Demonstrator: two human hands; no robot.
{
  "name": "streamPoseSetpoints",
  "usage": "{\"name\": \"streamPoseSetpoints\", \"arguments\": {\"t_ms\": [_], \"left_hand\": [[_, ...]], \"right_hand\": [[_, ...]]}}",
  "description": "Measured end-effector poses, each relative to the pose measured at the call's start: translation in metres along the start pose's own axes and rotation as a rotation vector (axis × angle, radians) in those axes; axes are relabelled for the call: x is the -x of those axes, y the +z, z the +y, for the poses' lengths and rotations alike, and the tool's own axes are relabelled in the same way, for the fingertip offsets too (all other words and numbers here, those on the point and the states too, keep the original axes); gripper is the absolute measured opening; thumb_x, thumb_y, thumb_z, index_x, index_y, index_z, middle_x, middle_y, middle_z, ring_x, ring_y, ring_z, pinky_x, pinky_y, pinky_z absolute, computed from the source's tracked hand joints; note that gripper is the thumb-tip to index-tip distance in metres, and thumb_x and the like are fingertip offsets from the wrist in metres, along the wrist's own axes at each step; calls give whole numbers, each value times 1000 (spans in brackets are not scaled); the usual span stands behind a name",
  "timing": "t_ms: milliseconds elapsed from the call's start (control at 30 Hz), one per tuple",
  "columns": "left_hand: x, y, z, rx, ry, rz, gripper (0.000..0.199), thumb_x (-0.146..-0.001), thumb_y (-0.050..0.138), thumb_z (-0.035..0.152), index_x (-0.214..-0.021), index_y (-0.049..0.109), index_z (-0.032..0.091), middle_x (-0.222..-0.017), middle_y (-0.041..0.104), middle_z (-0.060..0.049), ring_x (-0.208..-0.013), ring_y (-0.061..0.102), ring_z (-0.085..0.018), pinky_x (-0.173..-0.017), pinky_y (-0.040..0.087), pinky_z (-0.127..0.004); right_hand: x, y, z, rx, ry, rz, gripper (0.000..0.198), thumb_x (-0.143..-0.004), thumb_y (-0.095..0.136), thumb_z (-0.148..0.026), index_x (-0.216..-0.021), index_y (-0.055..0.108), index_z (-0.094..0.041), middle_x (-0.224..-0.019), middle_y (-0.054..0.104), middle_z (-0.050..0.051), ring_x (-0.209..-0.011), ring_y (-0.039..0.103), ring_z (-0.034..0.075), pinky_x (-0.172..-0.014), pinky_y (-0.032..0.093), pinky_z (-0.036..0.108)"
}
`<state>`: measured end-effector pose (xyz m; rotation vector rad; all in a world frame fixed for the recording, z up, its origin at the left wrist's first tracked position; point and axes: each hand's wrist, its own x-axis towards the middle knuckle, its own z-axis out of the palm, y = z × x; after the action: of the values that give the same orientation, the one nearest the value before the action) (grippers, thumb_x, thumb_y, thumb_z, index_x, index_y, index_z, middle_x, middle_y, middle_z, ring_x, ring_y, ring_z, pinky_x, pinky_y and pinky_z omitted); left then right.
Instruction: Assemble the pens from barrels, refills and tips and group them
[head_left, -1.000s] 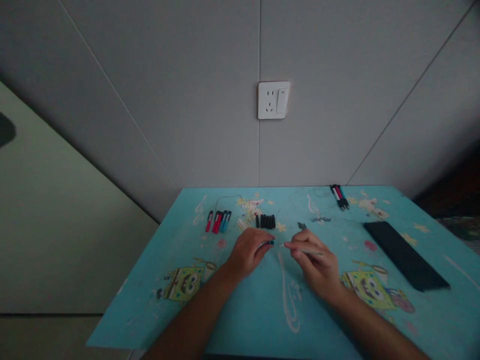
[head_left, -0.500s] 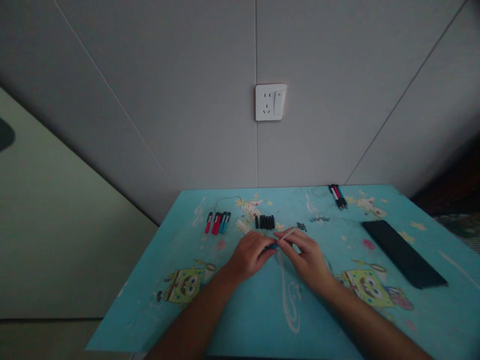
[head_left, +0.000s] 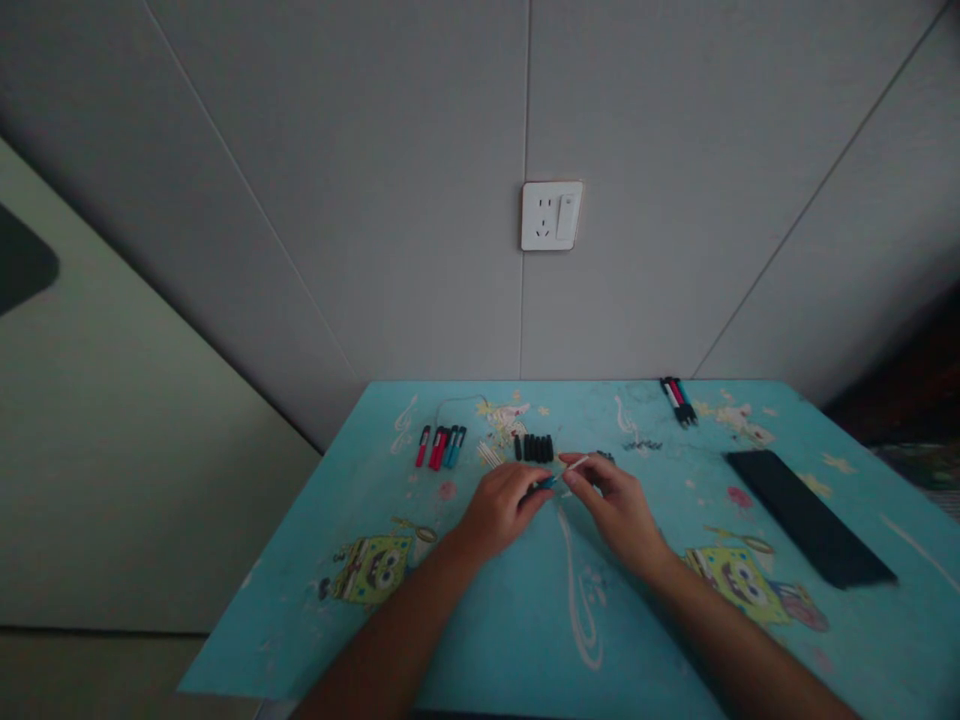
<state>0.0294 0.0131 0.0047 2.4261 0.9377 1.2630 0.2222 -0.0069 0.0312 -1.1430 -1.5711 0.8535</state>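
My left hand [head_left: 496, 508] is closed around a blue pen barrel [head_left: 547, 482], whose end shows past the fingertips. My right hand [head_left: 616, 510] pinches a thin white pen refill [head_left: 577, 463] between thumb and fingers. The refill slants down toward the open-looking end of the barrel; whether its tip is inside is too small to tell. Just beyond the hands lie several white refills [head_left: 490, 454] and a row of black pen grips [head_left: 534, 448]. Small dark parts [head_left: 606, 456] are partly hidden behind my right hand.
Red barrels [head_left: 437, 449] and blue barrels [head_left: 454, 447] lie at the left. Several pens [head_left: 679, 402] rest at the back right, near a pile of springs [head_left: 643, 445]. A dark flat case [head_left: 810, 518] lies to the right on the patterned table [head_left: 510, 640]. Behind stands a wall with a socket [head_left: 552, 216].
My hands have drawn slightly apart, leaving a small gap between the right fingers and the blue barrel. Both still hold their parts. The camera view has shifted a little.
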Motion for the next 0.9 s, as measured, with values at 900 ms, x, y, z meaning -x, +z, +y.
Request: {"name": "streamPoseSetpoints", "arguments": {"t_ms": [900], "left_hand": [[-1,0,1,-14,-3,-44,23,-91,58,29,-111,59,18,-95,69,-7,-86,65,-18,-80,52,-34]], "right_hand": [[0,-1,4,-39,17,48,17,-89,59,-35,-91,66,-20,-86,65,4,-76,57,17,-71,46,29]]}}
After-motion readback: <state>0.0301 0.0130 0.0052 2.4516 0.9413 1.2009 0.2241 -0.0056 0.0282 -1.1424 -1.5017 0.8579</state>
